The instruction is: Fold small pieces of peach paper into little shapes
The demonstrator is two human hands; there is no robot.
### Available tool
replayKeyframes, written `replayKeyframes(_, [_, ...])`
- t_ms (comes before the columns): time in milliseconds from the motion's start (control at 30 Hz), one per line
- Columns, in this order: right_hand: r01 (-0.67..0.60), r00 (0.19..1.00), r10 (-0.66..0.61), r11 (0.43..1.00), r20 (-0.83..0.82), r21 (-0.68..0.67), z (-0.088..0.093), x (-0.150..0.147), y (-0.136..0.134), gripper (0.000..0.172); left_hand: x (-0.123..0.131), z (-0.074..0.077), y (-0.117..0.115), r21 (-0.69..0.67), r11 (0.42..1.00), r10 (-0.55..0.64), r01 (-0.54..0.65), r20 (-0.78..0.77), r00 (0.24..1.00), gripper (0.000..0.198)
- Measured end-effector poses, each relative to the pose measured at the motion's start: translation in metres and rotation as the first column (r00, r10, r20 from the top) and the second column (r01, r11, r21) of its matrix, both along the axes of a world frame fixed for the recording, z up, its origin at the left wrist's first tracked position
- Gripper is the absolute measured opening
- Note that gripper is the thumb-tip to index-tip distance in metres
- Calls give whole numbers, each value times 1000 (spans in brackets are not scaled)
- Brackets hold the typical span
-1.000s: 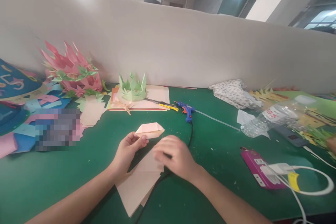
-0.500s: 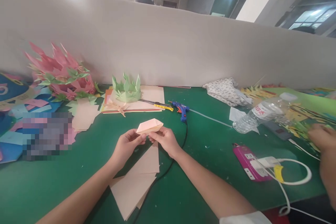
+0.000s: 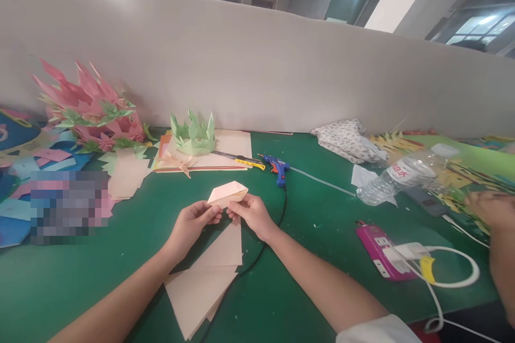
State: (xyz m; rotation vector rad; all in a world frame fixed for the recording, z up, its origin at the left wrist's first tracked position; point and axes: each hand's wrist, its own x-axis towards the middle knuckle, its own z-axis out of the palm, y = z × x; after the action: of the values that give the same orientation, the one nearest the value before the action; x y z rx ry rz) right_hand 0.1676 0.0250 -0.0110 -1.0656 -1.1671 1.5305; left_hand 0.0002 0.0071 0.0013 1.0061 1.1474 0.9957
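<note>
Between my two hands is a folded piece of pale pink paper [image 3: 227, 193], raised over the green table [image 3: 314, 268]. My left hand [image 3: 197, 222] pinches its left lower edge between thumb and fingers. On the right lower edge my right hand [image 3: 251, 214] grips it the same way, and the two hands almost meet beneath it. Below and nearer to me lie several folded peach paper triangles [image 3: 201, 292], overlapping one another. The undersides of the fingers are partly hidden.
Behind my hands lie a blue glue gun [image 3: 277, 167], a yellow cutter [image 3: 250, 163] and a green paper crown [image 3: 193, 136] on stacked sheets. Pink paper crowns [image 3: 104, 112] stand left. To the right are a bottle [image 3: 402, 174], a pink power strip [image 3: 382, 254] and another person's hand [image 3: 485, 206].
The view has shifted slightly. My hands keep the same hold on the folded paper, which is tilted a little differently. The other person's hand at right has moved slightly left.
</note>
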Motion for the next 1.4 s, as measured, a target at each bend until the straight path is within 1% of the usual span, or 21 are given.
replayKeyframes(133, [-39, 999, 39, 999, 13, 4, -1, 1, 1, 30, 0, -2, 0, 21, 1000, -9, 10, -35, 999, 33])
replayKeyframes(267, [-76, 996, 75, 997, 56, 18, 0, 1, 0, 26, 1, -6, 0, 61, 997, -38, 44, -86, 996, 34])
replayKeyframes(400, [-64, 994, 66, 998, 91, -24, 0, 0, 0, 25, 0, -10, 2, 98, 992, -70, 85, -145, 987, 33])
replayKeyframes(467, [-50, 993, 54, 998, 104, -42, 0, -1, 0, 26, 0, -10, 3, 143, 985, -66, 98, -213, 975, 31])
replayKeyframes(567, [-31, 992, 35, 999, 123, -35, -2, -1, 2, 27, 1, -10, 4, 234, 965, -23, 116, -366, 931, 27])
replayKeyframes(667, [-31, 991, 33, 999, 128, -15, -3, -2, 3, 25, 1, -10, 5, 277, 949, -20, 153, -428, 903, 25])
replayKeyframes(800, [-48, 991, 47, 999, 121, 3, -1, -3, 3, 24, -3, -11, 8, 260, 940, -104, 220, -395, 913, 25])
replayKeyframes(933, [-59, 989, 60, 998, 138, -13, 2, -3, 4, 26, -6, -8, 10, 203, 953, -169, 227, -269, 948, 27])
replayKeyframes(1000, [-79, 987, 78, 997, 142, -2, 3, -3, 4, 29, -6, -5, 11, 192, 960, -159, 205, -231, 960, 28])
replayKeyframes(1100, [-105, 982, 103, 994, 161, 3, 4, -2, 3, 32, -5, -3, 11, 186, 973, -97, 134, -195, 976, 28])
replayKeyframes(1167, [-110, 978, 111, 994, 174, -18, 5, -2, 2, 34, -5, -3, 11, 178, 980, -58, 87, -163, 985, 29])
replayKeyframes(1233, [-125, 977, 126, 992, 173, -20, 5, -1, 1, 34, -5, -5, 10, 166, 984, -42, 65, -140, 989, 32])
replayKeyframes(1300, [-157, 973, 154, 988, 170, 7, 4, 0, 1, 32, -7, -7, 9, 161, 984, -51, 75, -148, 988, 33])
replayKeyframes(1400, [-186, 969, 174, 981, 175, 55, 2, 0, 1, 28, -9, -9, 7, 164, 977, -103, 139, -213, 972, 29])
